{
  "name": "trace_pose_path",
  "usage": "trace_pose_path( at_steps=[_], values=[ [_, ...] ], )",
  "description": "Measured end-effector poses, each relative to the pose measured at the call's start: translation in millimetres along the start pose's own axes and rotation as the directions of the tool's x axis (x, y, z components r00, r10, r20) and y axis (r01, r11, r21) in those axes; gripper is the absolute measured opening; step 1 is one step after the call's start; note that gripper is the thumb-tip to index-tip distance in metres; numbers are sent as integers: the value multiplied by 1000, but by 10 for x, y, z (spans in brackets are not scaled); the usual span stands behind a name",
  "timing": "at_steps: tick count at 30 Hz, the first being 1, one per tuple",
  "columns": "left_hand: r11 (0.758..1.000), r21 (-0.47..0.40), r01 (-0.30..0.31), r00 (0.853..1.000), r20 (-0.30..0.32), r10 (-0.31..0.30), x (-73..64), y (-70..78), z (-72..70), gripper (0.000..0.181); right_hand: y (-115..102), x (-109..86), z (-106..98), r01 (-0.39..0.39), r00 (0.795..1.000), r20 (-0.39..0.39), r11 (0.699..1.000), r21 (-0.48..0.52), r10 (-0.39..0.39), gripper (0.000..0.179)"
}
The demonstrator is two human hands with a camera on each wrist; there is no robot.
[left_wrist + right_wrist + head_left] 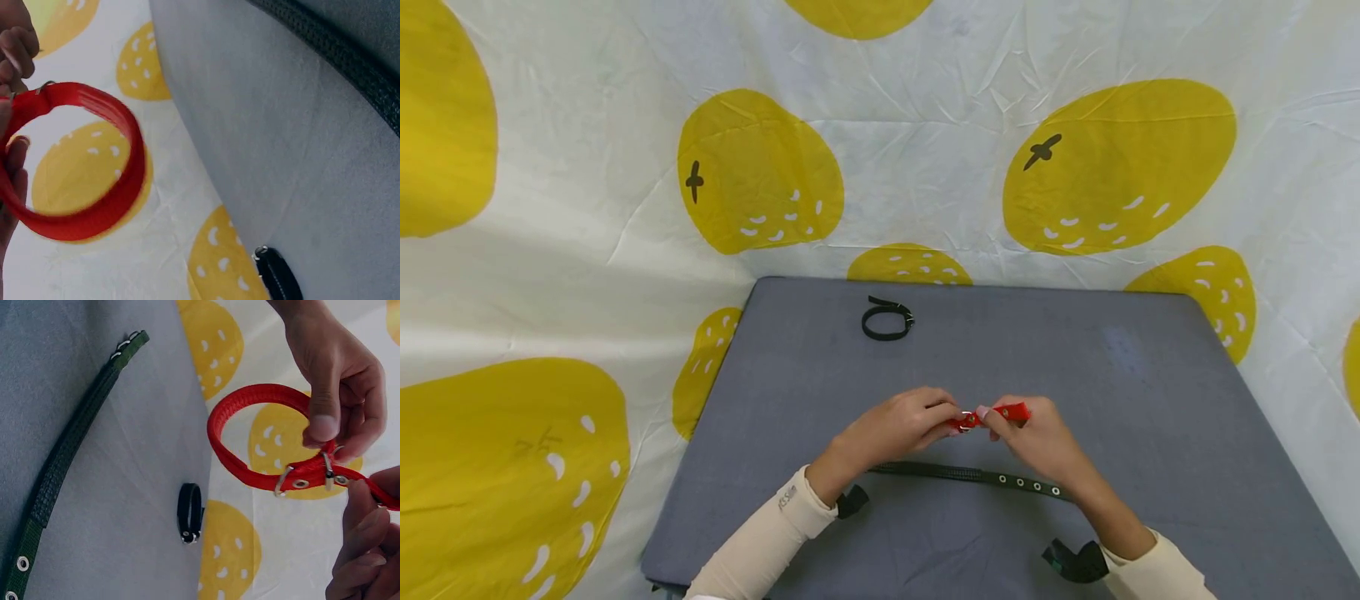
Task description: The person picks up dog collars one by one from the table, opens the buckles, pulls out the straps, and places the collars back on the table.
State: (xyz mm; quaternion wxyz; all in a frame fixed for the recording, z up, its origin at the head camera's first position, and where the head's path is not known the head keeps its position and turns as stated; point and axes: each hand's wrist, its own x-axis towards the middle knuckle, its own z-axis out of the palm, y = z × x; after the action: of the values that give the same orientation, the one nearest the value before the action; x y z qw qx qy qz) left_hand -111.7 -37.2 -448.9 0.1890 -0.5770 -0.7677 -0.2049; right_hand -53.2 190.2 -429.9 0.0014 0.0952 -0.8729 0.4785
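Observation:
A red collar (pixel 262 393), closed in a loop, is held up between both hands over the grey table. My left hand (pixel 901 427) pinches it close to the metal buckle (pixel 329 472). The collar's free end (pixel 1017 412), with metal eyelets, passes through the buckle and sits between the thumb and fingers of my right hand (pixel 1037 437). Beside the buckle hangs a metal D-ring (pixel 282 482). In the left wrist view the red loop (pixel 81 226) shows wide and round, with the left hand partly cut off at the edge.
A dark green collar (pixel 936 471) with eyelets lies stretched out on the table (pixel 790 375) below the hands. Farther back lies a black collar (pixel 886 337), buckled into a ring. Behind the table hangs a white cloth (pixel 917 167) with yellow fruit shapes.

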Motion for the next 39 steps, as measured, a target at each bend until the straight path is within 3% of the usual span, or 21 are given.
trace_pose_path(
  at_steps=[3, 6, 10, 14, 16, 19, 22, 24, 26, 28, 31, 33, 35, 39],
  values=[
    [1000, -7, 3, 1000, 12, -3, -7, 11, -22, 13, 7, -13, 14, 35, 999, 8, 997, -74, -35, 28],
    [1000, -22, 7, 1000, 14, -6, -5, 22, -37, 10, -19, -23, 19, 25, 999, 29, 994, -103, -23, 23],
    [996, -89, 18, 1000, -2, -18, -1, 16, -50, 10, -73, -34, -7, 11, 997, 80, 995, -103, -3, 17],
    [973, -214, 81, 995, -41, -92, 4, 6, -93, 19, -71, -48, -52, 69, 992, 104, 997, -33, -65, 11],
    [943, -308, 126, 988, -45, -147, 14, 11, -130, 23, -46, -53, -78, 118, 986, 112, 993, 28, -120, 15],
    [858, -476, 194, 971, -30, -236, 33, 33, -192, 26, 4, -55, -124, 152, 971, 163, 976, 157, -178, 22],
    [774, -586, 240, 955, -1, -297, 48, 60, -245, 28, 34, -58, -168, 105, 942, 277, 950, 293, -190, 29],
    [759, -602, 250, 951, 5, -310, 58, 76, -273, 27, 41, -63, -189, 53, 914, 354, 922, 385, -200, 32],
    [746, -613, 259, 947, 11, -320, 61, 90, -292, 25, 41, -66, -196, 11, 886, 404, 881, 473, -229, 32],
    [721, -642, 262, 945, 18, -327, 69, 101, -306, 25, 35, -67, -196, -18, 867, 418, 821, 571, -271, 31],
    [661, -700, 271, 938, 38, -345, 81, 116, -319, 28, 33, -65, -188, -36, 855, 397, 725, 688, -334, 33],
    [627, -727, 281, 934, 56, -353, 93, 124, -323, 32, 29, -65, -185, -42, 853, 383, 684, 728, -355, 36],
    [610, -734, 298, 930, 79, -360, 97, 134, -324, 35, 27, -64, -178, -38, 854, 376, 679, 734, -359, 35],
    [589, -744, 317, 930, 121, -348, 112, 158, -317, 32, 5, -58, -148, -13, 870, 369, 733, 680, -327, 26]
  ],
)
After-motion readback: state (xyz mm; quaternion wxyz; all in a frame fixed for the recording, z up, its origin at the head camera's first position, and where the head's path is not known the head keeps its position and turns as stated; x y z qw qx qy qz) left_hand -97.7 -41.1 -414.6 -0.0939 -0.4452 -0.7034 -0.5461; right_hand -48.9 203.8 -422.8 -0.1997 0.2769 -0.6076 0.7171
